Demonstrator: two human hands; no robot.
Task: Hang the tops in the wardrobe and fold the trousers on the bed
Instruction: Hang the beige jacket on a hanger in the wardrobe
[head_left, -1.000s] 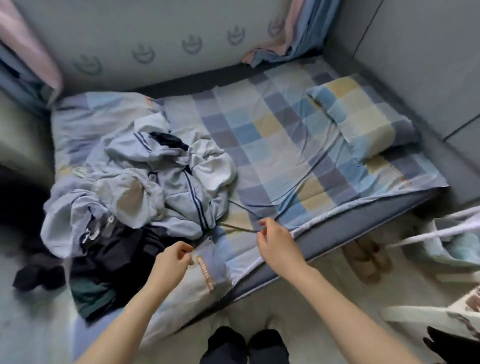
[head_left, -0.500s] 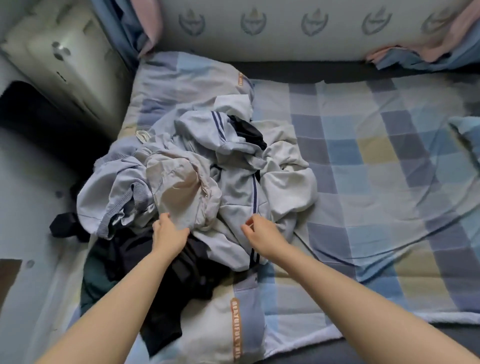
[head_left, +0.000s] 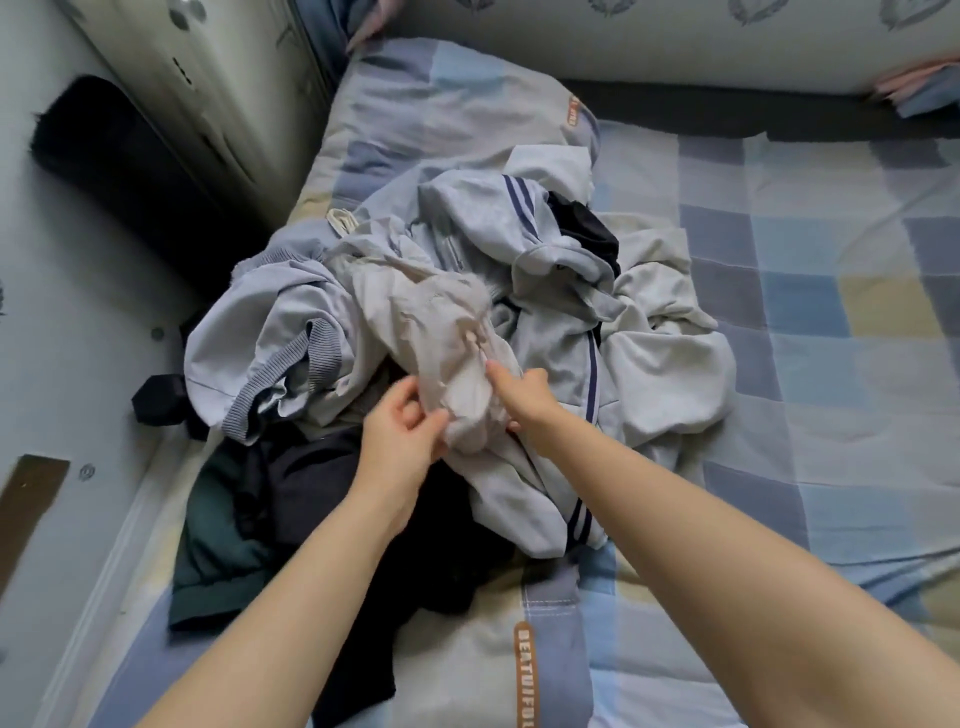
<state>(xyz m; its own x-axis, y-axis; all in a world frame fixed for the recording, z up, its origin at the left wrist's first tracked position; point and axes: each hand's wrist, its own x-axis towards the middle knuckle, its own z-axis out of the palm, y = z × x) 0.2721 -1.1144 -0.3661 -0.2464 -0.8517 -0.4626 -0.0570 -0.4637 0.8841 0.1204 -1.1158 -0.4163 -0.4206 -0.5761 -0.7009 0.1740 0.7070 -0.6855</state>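
A crumpled beige garment (head_left: 441, 332) lies on top of the clothes pile (head_left: 467, 332) at the left of the bed (head_left: 810, 322). The left hand (head_left: 400, 436) pinches its near end between thumb and fingers, and the right hand (head_left: 519, 395) grips the same end from the right side. Whether it is a top or trousers cannot be told.

Around it lie a grey striped garment (head_left: 550, 364), a pale blue top with ribbed cuffs (head_left: 270, 348) and dark clothes (head_left: 311, 493) nearer, all tangled. Nothing looks folded and no wardrobe shows, so the task seems barely begun: every piece is yet to be sorted, hung or folded.
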